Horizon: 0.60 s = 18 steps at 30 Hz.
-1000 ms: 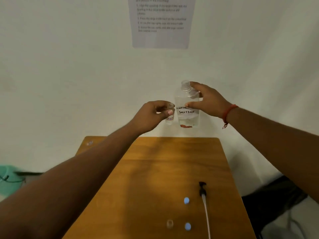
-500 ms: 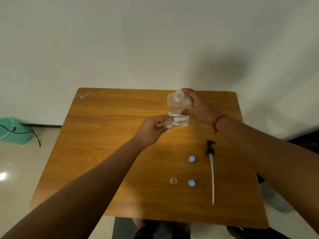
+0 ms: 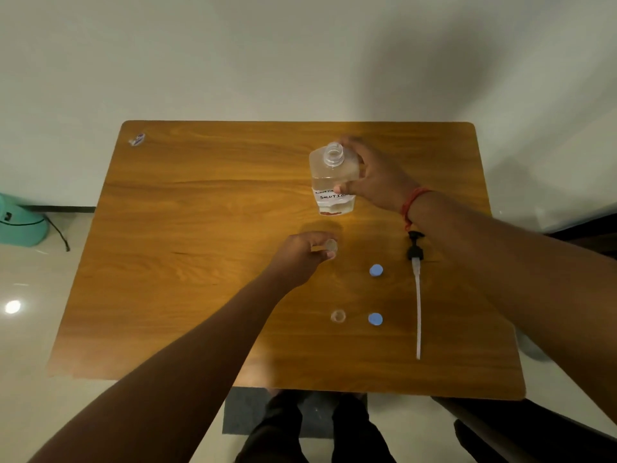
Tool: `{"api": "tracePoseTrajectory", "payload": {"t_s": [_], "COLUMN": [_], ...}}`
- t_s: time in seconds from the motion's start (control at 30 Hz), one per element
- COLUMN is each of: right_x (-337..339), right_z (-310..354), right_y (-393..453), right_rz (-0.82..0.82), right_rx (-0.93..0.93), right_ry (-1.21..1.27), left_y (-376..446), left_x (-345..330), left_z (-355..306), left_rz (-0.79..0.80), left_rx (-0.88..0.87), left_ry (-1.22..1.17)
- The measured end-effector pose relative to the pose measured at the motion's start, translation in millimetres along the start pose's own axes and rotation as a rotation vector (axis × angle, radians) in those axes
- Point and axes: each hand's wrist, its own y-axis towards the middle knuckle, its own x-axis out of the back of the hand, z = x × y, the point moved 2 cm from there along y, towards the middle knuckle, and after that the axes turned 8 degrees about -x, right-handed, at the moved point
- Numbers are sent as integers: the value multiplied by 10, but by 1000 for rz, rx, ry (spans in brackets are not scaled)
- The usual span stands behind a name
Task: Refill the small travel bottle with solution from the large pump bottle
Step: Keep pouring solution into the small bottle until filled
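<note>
Now: left hand point(image 3: 302, 253) apparently pinching small bottle point(image 3: 330, 245) | right hand point(image 3: 374, 175) gripping large bottle point(image 3: 332, 182)

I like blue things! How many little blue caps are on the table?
2. One blue cap lies just left of the black pump head; the other blue cap lies nearer the person, right of a small clear bottle. None seems hidden.

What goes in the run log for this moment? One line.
left hand: holds small bottle | right hand: grips large bottle | pump: on table
</note>
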Motion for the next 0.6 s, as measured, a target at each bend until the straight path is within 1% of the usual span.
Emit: {"api": "tracePoseTrajectory", "payload": {"t_s": [0.33,0.6], "right_x": [-52,-43], "right_z": [-165,-264], "right_y": [31,-18], "right_rz": [19,40], "right_rx": [-20,-22], "right_ry": [25,72], "left_y": [15,12], "left_x": [-277,-326], "left_z": [163,175], "left_rz": [79,76], "left_rx": [-64,-93], "left_ry": [85,61]}}
